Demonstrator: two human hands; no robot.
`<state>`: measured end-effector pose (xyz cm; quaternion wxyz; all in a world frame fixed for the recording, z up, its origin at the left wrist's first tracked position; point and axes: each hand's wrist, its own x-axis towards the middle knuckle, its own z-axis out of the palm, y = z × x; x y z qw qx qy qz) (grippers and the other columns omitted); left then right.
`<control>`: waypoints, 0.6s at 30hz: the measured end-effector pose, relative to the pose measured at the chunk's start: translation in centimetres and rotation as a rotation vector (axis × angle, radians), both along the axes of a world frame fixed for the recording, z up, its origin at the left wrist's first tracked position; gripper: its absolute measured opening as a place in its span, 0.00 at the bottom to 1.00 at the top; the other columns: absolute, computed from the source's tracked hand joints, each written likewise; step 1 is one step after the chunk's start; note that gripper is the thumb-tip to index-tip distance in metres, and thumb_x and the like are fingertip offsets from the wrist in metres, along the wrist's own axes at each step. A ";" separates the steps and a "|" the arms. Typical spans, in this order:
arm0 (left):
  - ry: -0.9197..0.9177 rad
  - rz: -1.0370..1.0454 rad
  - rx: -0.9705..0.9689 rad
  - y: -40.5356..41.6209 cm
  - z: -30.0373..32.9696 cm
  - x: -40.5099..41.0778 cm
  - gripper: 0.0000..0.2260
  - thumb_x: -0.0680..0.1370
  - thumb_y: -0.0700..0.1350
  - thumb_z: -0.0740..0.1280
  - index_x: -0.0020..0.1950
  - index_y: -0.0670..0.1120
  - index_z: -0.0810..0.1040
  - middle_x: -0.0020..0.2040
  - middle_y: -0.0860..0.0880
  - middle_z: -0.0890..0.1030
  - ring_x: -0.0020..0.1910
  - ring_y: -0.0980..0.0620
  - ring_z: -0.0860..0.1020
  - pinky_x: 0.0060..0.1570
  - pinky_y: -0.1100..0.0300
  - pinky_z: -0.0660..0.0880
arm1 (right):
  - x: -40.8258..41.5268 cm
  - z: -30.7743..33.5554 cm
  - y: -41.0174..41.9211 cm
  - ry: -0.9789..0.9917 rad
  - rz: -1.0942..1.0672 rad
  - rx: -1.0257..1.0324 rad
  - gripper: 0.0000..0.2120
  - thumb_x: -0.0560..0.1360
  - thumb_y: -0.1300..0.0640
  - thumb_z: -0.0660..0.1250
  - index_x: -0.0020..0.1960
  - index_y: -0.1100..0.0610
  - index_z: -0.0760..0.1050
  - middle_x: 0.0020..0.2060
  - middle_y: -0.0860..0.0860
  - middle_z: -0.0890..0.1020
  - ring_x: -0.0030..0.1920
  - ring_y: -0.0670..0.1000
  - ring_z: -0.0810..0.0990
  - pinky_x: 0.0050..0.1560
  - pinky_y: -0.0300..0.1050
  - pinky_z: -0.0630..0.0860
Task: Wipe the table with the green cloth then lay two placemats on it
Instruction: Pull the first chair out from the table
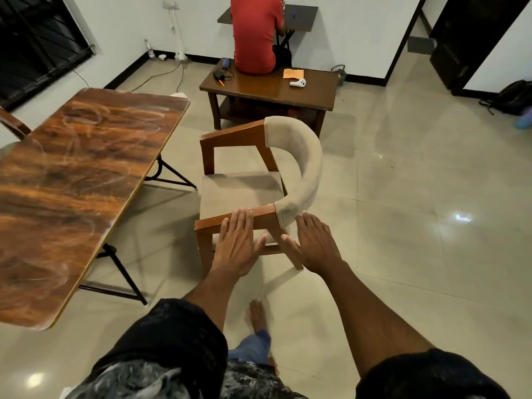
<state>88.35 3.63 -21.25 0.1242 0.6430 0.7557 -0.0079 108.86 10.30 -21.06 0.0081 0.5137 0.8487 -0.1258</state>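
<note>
The long wood-grain folding table (74, 180) stands at the left, its top bare with faint smear marks. No green cloth or placemat is in view. My left hand (237, 243) is open with fingers spread, lying flat over the near wooden armrest of a beige-cushioned chair (241, 194). My right hand (315, 243) is open too, beside the near end of the chair's curved backrest, fingers apart, holding nothing.
A dark low wooden table (311, 93) stands behind the chair with a person in a red shirt seated on it, plus a white controller (298, 82), an orange paper and a phone. Cables trail on the tiled floor. A backpack (512, 96) lies far right.
</note>
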 end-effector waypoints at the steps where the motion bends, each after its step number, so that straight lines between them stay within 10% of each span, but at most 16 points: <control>1: -0.001 -0.002 -0.012 0.8 -0.3 -0.1 0.38 0.85 0.67 0.41 0.87 0.45 0.39 0.88 0.46 0.42 0.86 0.48 0.39 0.84 0.47 0.38 | 0.0 -0.2 1.0 0.002 -0.001 -0.001 0.35 0.86 0.36 0.50 0.82 0.60 0.60 0.82 0.61 0.64 0.83 0.60 0.61 0.80 0.55 0.62; 9: -0.048 0.049 -0.036 8.2 -2.4 -2.0 0.46 0.75 0.71 0.29 0.87 0.46 0.41 0.88 0.45 0.44 0.87 0.48 0.41 0.84 0.47 0.40 | -1.1 -1.6 8.9 0.036 -0.004 -0.034 0.42 0.81 0.31 0.40 0.81 0.58 0.62 0.81 0.59 0.65 0.82 0.59 0.63 0.79 0.56 0.63; 14: -0.098 0.082 -0.067 11.7 -3.9 -1.7 0.55 0.67 0.75 0.17 0.87 0.46 0.39 0.88 0.46 0.43 0.87 0.47 0.40 0.84 0.47 0.40 | -0.9 -1.3 14.4 -0.019 0.019 -0.025 0.33 0.85 0.35 0.52 0.79 0.58 0.63 0.80 0.58 0.67 0.81 0.59 0.64 0.78 0.55 0.63; 18: -0.113 0.089 -0.121 14.8 -3.8 -2.0 0.43 0.78 0.71 0.31 0.87 0.46 0.39 0.88 0.45 0.41 0.87 0.47 0.39 0.85 0.45 0.41 | -1.4 -1.5 18.3 -0.064 0.056 0.000 0.33 0.86 0.37 0.53 0.81 0.58 0.61 0.81 0.59 0.65 0.82 0.59 0.62 0.79 0.56 0.62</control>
